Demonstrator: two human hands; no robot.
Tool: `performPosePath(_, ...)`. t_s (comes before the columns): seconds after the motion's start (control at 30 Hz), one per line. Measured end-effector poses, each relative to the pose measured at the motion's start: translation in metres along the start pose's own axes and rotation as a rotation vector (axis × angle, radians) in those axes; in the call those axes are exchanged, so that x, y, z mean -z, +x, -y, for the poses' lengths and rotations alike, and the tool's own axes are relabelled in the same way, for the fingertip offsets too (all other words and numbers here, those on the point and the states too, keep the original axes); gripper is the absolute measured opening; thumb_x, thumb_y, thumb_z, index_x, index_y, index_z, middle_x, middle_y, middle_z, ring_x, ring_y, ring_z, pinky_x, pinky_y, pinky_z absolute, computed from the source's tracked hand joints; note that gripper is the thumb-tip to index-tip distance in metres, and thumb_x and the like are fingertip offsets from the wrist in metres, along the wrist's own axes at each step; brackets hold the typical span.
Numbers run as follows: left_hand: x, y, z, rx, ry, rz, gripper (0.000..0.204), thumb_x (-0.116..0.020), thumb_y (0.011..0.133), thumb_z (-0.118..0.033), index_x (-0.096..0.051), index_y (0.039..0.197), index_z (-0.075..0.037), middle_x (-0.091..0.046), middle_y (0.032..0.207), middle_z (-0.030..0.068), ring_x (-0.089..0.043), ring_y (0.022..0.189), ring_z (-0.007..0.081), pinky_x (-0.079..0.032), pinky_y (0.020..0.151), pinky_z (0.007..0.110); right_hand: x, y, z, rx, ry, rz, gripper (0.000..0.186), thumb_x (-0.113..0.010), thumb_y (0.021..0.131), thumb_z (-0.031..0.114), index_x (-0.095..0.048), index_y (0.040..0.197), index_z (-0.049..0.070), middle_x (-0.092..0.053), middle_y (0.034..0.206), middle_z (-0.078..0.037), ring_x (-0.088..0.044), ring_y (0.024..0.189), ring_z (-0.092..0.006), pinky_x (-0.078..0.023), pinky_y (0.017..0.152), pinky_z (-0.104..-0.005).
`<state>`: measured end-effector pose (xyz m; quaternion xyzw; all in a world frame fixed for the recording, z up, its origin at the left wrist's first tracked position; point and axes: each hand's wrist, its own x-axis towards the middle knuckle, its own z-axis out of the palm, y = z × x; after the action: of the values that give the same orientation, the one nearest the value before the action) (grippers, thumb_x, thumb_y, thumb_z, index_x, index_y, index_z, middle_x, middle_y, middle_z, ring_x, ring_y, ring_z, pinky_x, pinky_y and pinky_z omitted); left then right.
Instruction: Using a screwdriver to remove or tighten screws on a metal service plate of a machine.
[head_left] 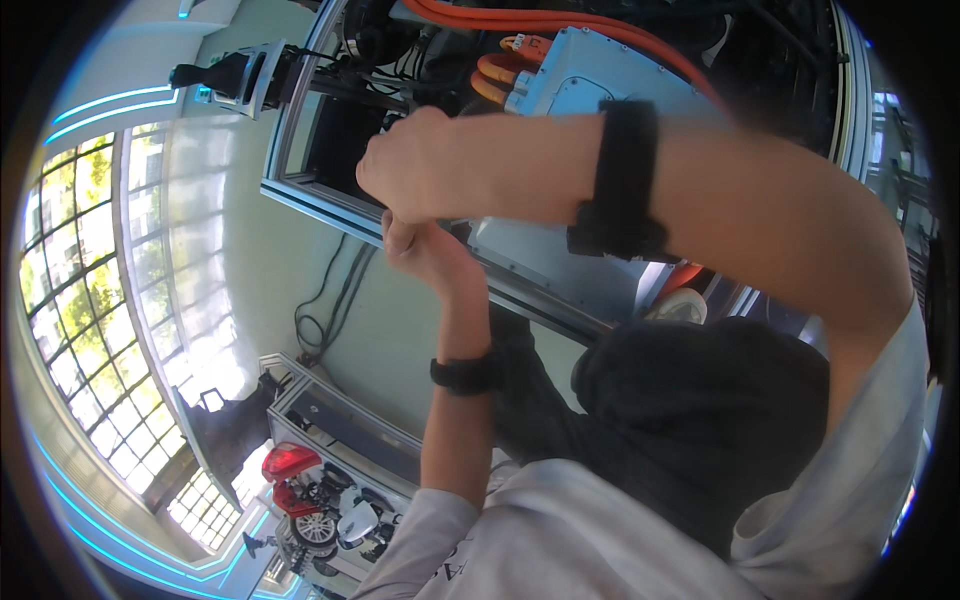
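A silver metal-railed frame (325,213) spans the upper view around a pale blue-grey metal box (590,75), while left of the box the curled right hand (412,165), right forearm (535,165) level, appears just above the curled left hand (430,255), left forearm (464,320) upright, any grasped object hidden.

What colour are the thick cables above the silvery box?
The cables are reddish orange, clearest in the head view.

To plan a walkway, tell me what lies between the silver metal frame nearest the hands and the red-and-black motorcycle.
In the head view, thin black cables against a pale green surface, then a silver-framed dark panel.
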<state>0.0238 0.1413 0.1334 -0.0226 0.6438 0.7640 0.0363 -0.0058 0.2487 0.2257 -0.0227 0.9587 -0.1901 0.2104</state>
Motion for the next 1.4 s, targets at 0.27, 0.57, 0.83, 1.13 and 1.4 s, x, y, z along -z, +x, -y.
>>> performPosePath(0.27, 0.03, 0.065, -0.033, 0.127, 0.336, 1.465, 0.006, -0.066, 0.072, -0.001, -0.06, 0.07, -0.002, -0.058, 0.068, -0.0002, -0.052, 0.065, 0.0085, -0.042, 0.062, 0.023, 0.003, -0.014, -0.021, -0.025, 0.171, 0.212, 0.055, -0.075, 0.059, 0.058, -0.07, 0.074, 0.005, -0.064, 0.068, -0.006, -0.062, 0.065, -0.0249, -0.05, 0.059, -0.0379)
performPosePath(0.57, 0.026, 0.025, 0.003, 0.03, -0.003, 0.224, 0.012, -0.053, 0.081, 0.0, -0.053, 0.069, -0.002, -0.05, 0.061, 0.0066, -0.05, 0.06, 0.0172, -0.047, 0.067, 0.033, 0.002, 0.0, -0.014, -0.014, 0.391, 0.162, 0.048, -0.071, 0.071, 0.052, -0.07, 0.082, 0.006, -0.067, 0.072, -0.005, -0.068, 0.072, -0.0206, -0.054, 0.065, -0.036)
performPosePath(0.83, 0.042, 0.044, -0.036, 0.152, 0.328, 1.031, 0.017, -0.068, 0.072, -0.004, -0.059, 0.085, 0.001, -0.057, 0.08, 0.0033, -0.052, 0.071, 0.0084, -0.042, 0.06, 0.022, 0.017, -0.005, -0.022, -0.108, 0.252, 0.443, 0.053, -0.065, 0.074, 0.06, -0.073, 0.081, 0.008, -0.062, 0.089, -0.009, -0.062, 0.078, -0.0265, -0.052, 0.075, -0.0388)
performPosePath(1.13, 0.029, 0.048, -0.005, 0.058, 0.193, 1.076, 0.005, -0.051, 0.077, 0.001, -0.051, 0.072, 0.0, -0.05, 0.058, 0.0063, -0.047, 0.056, 0.0141, -0.036, 0.057, 0.027, -0.014, 0.013, -0.039, 0.032, 0.395, 0.083, 0.046, -0.071, 0.072, 0.048, -0.068, 0.078, 0.002, -0.066, 0.073, -0.009, -0.065, 0.069, -0.0211, -0.051, 0.058, -0.0331)
performPosePath(1.4, 0.011, -0.007, -0.004, -0.015, 0.115, 0.258, 0.011, -0.063, 0.082, -0.004, -0.055, 0.089, -0.001, -0.056, 0.079, 0.0034, -0.051, 0.074, 0.0106, -0.04, 0.072, 0.024, -0.005, 0.02, -0.024, -0.077, 0.366, 0.276, 0.032, -0.06, 0.084, 0.037, -0.064, 0.078, 0.006, -0.063, 0.076, -0.005, -0.06, 0.063, -0.02, -0.049, 0.06, -0.0315)
